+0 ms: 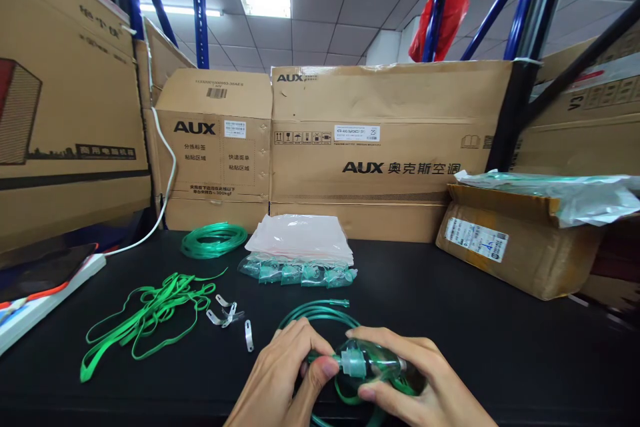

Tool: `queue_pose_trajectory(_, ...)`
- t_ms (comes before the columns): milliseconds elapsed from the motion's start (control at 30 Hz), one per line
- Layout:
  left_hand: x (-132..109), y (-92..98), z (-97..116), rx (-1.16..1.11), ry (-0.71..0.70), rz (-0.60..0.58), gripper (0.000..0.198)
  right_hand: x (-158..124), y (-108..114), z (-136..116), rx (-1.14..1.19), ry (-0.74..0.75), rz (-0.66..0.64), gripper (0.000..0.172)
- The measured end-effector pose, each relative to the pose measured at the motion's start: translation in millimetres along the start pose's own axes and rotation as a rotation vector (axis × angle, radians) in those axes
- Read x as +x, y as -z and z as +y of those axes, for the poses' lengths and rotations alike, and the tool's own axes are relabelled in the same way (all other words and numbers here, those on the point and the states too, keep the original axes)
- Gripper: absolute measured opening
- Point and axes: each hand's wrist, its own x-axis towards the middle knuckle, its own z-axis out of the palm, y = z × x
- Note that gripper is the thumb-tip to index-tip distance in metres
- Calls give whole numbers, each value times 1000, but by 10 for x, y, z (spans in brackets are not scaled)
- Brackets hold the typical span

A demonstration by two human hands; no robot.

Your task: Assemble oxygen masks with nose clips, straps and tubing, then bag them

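Note:
At the front of the black table, my right hand (407,373) is closed around a clear green oxygen mask (377,357), which lies on its side. A pale green connector (354,363) sticks out of the mask toward the left. My left hand (295,370) pinches the tubing end at this connector between thumb and forefinger; the tip is partly hidden by the fingers. Behind both hands, the coiled green tubing (320,310) rests on the table, and its free end points right. A green strap (347,398) hangs below the mask.
Left of my hands lie green elastic straps (160,310) and several metal nose clips (227,313). Farther back are a tubing coil (214,240), bagged connectors (300,272) and white bags (300,237). An open carton (520,247) stands right; a power strip (55,300) lies left.

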Motion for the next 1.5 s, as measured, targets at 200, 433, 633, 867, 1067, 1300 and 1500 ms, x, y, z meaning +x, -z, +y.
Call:
queue_pose_trajectory(200,-15,6,-18,48,-64,8,24,-9,11,-15,-25,-8,-15,39)
queue_pose_trajectory(433,1,-12,-32,107,-94,24,22,16,37,-87,-33,-15,-59,28)
queue_pose_trajectory(633,7,-45,-38,60,-182,123,19,50,49,-126,13,-22,-101,21)
queue_pose_trajectory(867,11,-46,-30,61,-247,225,14,42,86,-131,41,-33,-144,20)
queue_pose_trajectory(1067,-15,-111,-71,107,-299,260,15,23,85,-127,38,-29,-113,21)
queue_pose_trajectory(1300,-35,-205,-55,130,-274,351,12,31,64,-77,49,-70,-105,26)
queue_pose_trajectory(1500,-47,-167,-61,162,-295,312,13,26,29,-5,66,-80,-96,32)
